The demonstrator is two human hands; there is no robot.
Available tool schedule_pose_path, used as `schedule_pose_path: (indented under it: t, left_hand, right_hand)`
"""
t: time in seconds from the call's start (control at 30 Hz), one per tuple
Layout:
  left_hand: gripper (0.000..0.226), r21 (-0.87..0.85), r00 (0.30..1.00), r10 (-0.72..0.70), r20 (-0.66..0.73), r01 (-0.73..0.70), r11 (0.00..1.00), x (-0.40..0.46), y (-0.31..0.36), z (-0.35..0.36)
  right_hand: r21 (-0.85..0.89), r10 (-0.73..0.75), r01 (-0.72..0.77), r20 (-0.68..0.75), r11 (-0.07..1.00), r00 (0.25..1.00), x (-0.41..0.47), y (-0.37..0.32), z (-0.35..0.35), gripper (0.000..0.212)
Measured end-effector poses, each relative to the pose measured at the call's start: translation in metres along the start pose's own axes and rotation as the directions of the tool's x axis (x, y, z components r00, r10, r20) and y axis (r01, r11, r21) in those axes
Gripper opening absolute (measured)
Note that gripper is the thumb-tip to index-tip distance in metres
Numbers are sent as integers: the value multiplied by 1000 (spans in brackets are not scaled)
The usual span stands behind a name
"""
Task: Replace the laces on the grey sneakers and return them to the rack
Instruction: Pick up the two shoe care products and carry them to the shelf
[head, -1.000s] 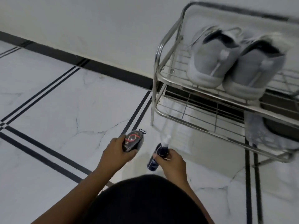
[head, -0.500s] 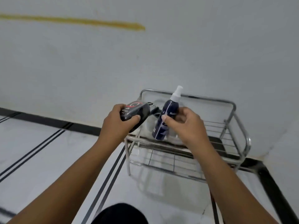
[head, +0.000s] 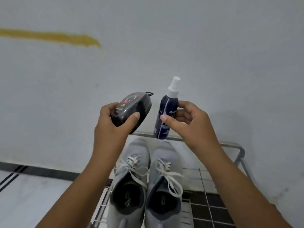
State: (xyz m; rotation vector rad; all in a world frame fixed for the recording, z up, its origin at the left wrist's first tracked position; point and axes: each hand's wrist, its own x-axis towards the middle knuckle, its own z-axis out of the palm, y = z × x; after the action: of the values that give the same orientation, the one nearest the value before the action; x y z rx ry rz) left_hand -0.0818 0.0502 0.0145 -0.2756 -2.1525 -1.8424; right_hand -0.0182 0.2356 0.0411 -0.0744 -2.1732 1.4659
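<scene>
Both grey sneakers [head: 144,183] sit side by side on the rack [head: 230,181], toes toward the wall, heels toward the camera. Each carries white laces [head: 166,171], threaded and tied in a bow. Judged from this: lacing done, return to rack done; the task's main steps look complete.

Left hand [head: 113,124] grips a dark oval shoe sponge [head: 131,111], fingers curled round it, thumb on top. Right hand [head: 185,122] pinches a navy spray bottle [head: 166,114] between thumb and fingers, nozzle up, white cap on. Both items held above the rack's back rail, near the wall, clear of the shoes.

Remaining, as far as I can judge: put away these two care items, possibly on the rack. Cannot tell intended spot.
</scene>
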Motion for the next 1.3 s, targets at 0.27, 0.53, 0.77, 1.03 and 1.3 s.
schedule_pose_path:
  t: [0.27,0.53,0.77,1.03,1.3]
  left_hand:
    - [39,44,965,-257,60,254,966,22,87,-32]
    - [49,47,922,-369,-115,376,925,13,286,-97]
    - [48,93,898,-393,-196,416,904,6,397,-157]
    - [54,123,877,-407,-256,447,886,51,384,-203]
    - [43,188,897,-386,-215,426,885,218,328,-251]
  right_hand:
    - [-1,224,-224,76,974,972,31,-94,-12,39]
    - [4,329,-337,207,941,921,60,-290,-60,39]
    - [27,416,-439,274,898,867,51,-388,-84,38]
    - [-60,400,-411,390,910,829,63,-398,-22,41]
    - [-32,320,-331,360,943,876,170,-402,115,35]
